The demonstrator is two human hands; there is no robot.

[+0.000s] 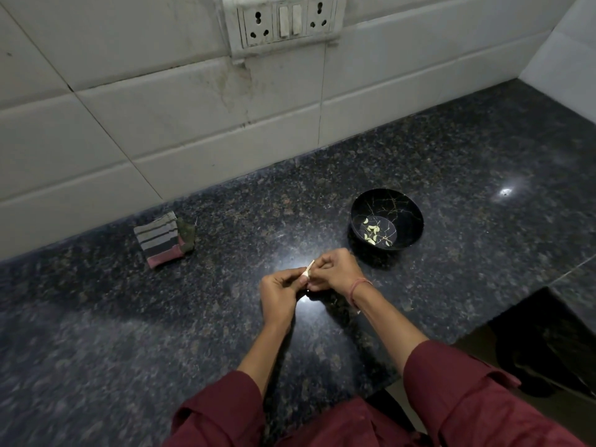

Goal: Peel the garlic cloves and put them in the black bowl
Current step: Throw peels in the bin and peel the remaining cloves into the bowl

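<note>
A small pale garlic clove (306, 275) is pinched between the fingertips of both hands, just above the dark granite counter (225, 333). My left hand (280, 293) grips it from the left. My right hand (335, 271) grips it from the right, and a strip of skin sticks up from the clove. The black bowl (407, 232) with thin gold veins stands on the counter up and to the right of my hands, a short gap away. Several peeled cloves (371, 233) lie in its bottom.
A folded striped cloth (163, 239) lies at the left near the tiled wall (161, 108). A socket and switch panel (285, 22) is on the wall above. The counter steps down at the right (548, 333) to a dark lower area.
</note>
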